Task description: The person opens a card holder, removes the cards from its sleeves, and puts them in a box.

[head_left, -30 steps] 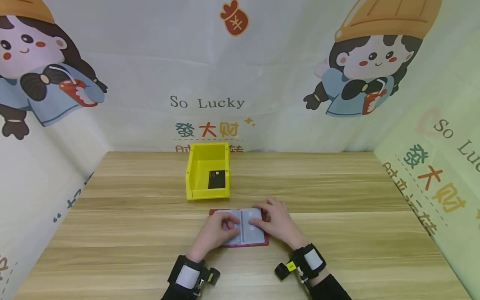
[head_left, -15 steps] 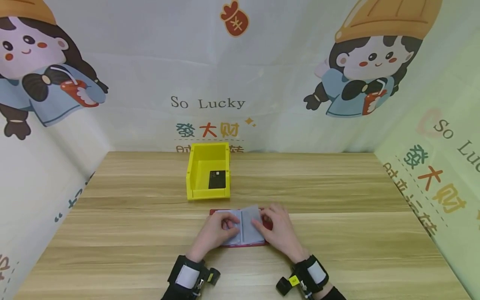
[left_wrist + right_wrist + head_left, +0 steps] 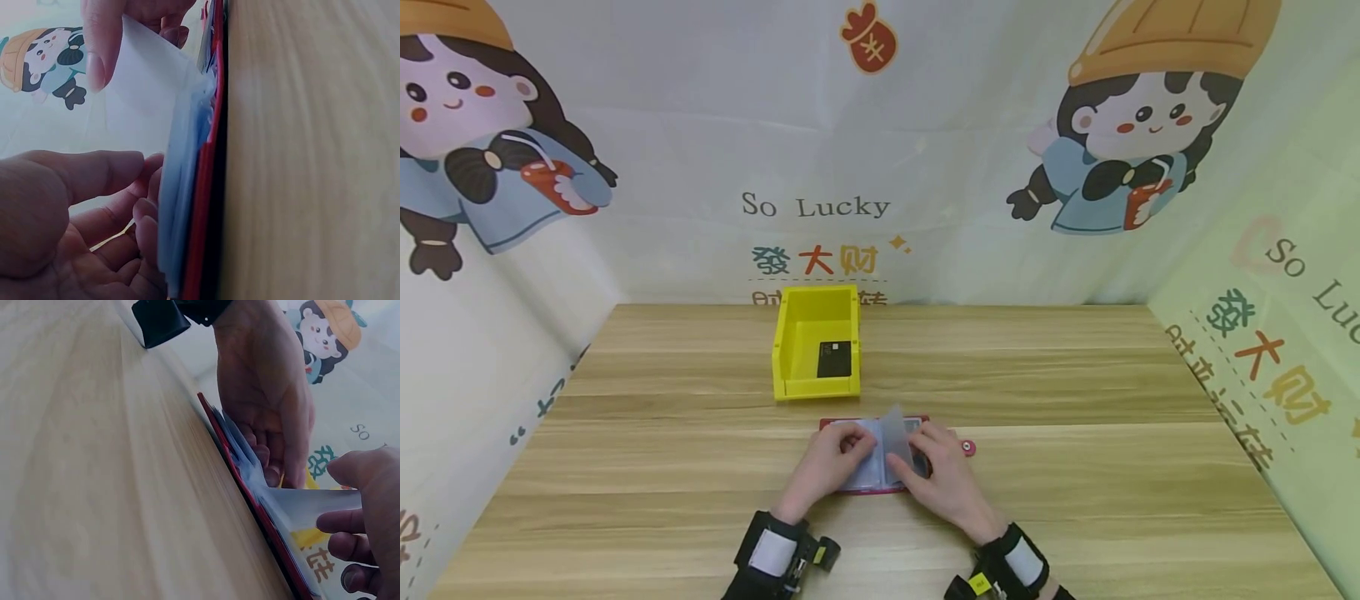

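A red-covered card holder (image 3: pixel 862 482) with clear plastic sleeves lies spread on the table. My left hand (image 3: pixel 822 471) rests on its left sleeves, fingers loosely bent; the left wrist view shows thumb and fingers (image 3: pixel 103 172) beside the stacked sleeves. One clear sleeve page (image 3: pixel 894 435) stands raised near the spine. My right hand (image 3: pixel 946 477) holds this page between thumb and fingers, as the right wrist view shows at the page's edge (image 3: pixel 325 499). Something dark shows under the right hand on the right side. A pink round snap (image 3: pixel 968 448) peeks out beyond that hand.
Behind the card holder stands a yellow open-fronted bin (image 3: pixel 816 389) with a black card (image 3: pixel 834 359) in it. Printed cloth (image 3: pixel 970 150) hangs round the back and sides of the wooden table (image 3: pixel 1075 500).
My right hand has lifted the right sleeve page and swung it leftward to near upright, uncovering the right side and the pink snap. My left hand stays at the left sleeves.
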